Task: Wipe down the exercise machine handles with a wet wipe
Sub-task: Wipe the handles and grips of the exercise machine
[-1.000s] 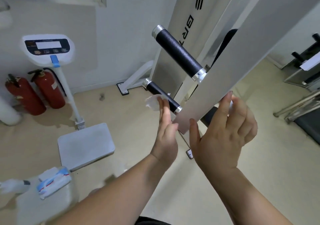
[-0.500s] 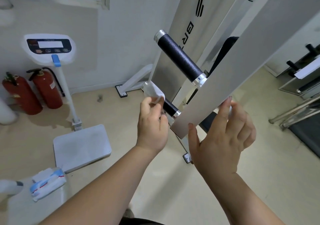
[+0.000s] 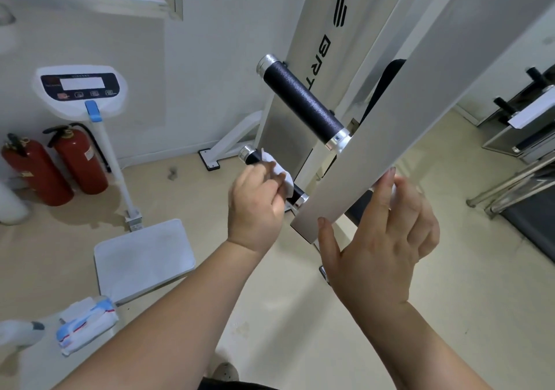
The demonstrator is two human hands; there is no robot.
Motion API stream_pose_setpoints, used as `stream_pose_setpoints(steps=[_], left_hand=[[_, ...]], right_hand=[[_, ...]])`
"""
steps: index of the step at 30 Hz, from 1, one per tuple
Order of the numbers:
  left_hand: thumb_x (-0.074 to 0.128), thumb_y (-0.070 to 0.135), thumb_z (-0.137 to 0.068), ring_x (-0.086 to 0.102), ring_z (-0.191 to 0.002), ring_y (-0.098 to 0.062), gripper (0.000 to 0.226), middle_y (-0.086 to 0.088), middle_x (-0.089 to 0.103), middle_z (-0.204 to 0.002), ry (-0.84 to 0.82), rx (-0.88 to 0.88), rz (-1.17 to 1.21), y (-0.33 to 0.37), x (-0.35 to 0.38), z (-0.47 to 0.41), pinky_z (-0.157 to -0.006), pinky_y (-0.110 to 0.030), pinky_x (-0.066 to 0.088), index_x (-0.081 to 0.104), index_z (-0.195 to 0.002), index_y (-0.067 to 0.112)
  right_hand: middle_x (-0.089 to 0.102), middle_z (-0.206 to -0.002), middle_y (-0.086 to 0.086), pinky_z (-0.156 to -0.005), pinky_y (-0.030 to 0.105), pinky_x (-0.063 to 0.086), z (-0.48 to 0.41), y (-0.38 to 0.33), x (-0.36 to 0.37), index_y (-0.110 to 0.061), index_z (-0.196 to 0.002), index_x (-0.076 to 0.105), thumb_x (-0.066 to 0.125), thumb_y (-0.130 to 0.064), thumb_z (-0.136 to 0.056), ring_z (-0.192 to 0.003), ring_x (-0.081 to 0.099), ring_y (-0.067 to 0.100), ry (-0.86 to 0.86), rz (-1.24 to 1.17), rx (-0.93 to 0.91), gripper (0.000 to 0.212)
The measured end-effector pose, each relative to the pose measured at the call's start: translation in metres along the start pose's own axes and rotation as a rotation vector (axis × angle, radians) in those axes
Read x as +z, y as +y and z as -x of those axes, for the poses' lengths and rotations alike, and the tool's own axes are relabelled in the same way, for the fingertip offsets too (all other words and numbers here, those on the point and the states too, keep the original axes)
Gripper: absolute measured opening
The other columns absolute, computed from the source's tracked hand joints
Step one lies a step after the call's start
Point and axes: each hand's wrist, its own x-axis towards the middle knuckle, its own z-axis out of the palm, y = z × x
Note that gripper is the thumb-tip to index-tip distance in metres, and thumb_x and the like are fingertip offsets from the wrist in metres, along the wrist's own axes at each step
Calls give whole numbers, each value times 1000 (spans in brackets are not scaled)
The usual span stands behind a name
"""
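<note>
Left hand [image 3: 255, 206] at frame centre, fingers [image 3: 277, 183] pinching thin white wet wipe [image 3: 277, 171] around lower black textured handle [image 3: 295, 192]. Limp, light, probably slippery: best bunched and wrapped round. Right hand [image 3: 381, 239], fingers spread, steadying flat silver metal bar [image 3: 375, 161].

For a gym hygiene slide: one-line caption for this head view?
Left hand presses a wet wipe on the lower handle; right hand steadies the machine's arm.
</note>
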Motion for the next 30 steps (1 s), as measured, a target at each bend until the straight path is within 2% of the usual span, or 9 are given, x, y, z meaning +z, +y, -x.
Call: stream_pose_setpoints(steps=[2, 4, 7, 11, 15, 20, 26, 28, 30], left_hand=[[52, 11, -97, 61, -115, -37, 26, -16, 67, -127, -70, 78, 28, 7, 2, 13, -95, -41, 49, 74, -108, 3], [40, 23, -101, 46, -142, -34, 42, -11, 52, -152, -217, 93, 10, 12, 3, 32, -112, -49, 35, 62, -135, 10], [32, 40, -100, 23, -154, -25, 59, -3, 29, -165, -338, 73, -106, -1, 1, 37, -123, -54, 13, 38, -155, 18], [23, 49, -97, 4, -157, -18, 71, -4, 9, -170, -353, -110, -191, -28, -1, 4, -126, -51, -5, 18, -161, 18], [23, 47, -99, -7, -158, -26, 74, -12, -8, -170, -390, -127, -98, -5, 11, 25, -125, -53, -2, 0, -162, 16], [16, 42, -102, -18, -155, -12, 65, 5, -25, -165, -413, -168, 158, 17, 16, 54, -125, -55, -4, -11, -158, 24], [0, 57, -84, -22, -155, -17, 83, -8, -25, -167, -251, -560, 256, 14, 15, -17, -123, -45, -14, 0, -162, 27], [1, 58, -85, -24, -154, -16, 84, -8, -26, -166, -262, -547, 284, 20, 15, -13, -124, -43, -14, 0, -162, 25], [4, 54, -92, -27, -153, -14, 77, -4, -29, -165, -323, -426, 325, 33, 16, 14, -125, -43, -12, -2, -162, 23]], right_hand=[[35, -149, 24, -114, 58, 24, -1, 1, 0, -2, -154, 22, 61, -57, -83, -137, 28, 41, -2, -3, -7, 98], [36, -149, 24, -115, 57, 23, -2, 1, 0, -2, -154, 22, 58, -61, -85, -137, 29, 41, 6, -2, -10, 98], [36, -149, 24, -115, 57, 22, -3, 3, 0, -2, -154, 22, 63, -59, -82, -137, 28, 40, -6, 2, -9, 100], [38, -148, 26, -114, 58, 23, -4, 3, 1, -1, -154, 23, 65, -55, -81, -136, 29, 41, -12, 9, -1, 100], [38, -148, 27, -113, 60, 26, -5, 2, 3, -1, -154, 23, 61, -57, -83, -135, 32, 45, -2, 9, 14, 97], [39, -148, 28, -113, 55, 21, -5, 2, 2, 1, -153, 26, 64, -55, -82, -135, 30, 43, 7, -3, 1, 97], [41, -146, 28, -113, 50, 17, -4, -1, 2, 2, -152, 28, 68, -52, -80, -134, 32, 43, 16, -2, -14, 99], [40, -147, 28, -113, 53, 20, -5, 0, 3, 1, -153, 27, 66, -53, -81, -134, 31, 43, 11, -6, -5, 98], [38, -147, 27, -113, 56, 23, -6, 3, 3, 0, -153, 26, 64, -53, -82, -134, 31, 44, 10, -8, 3, 97]])
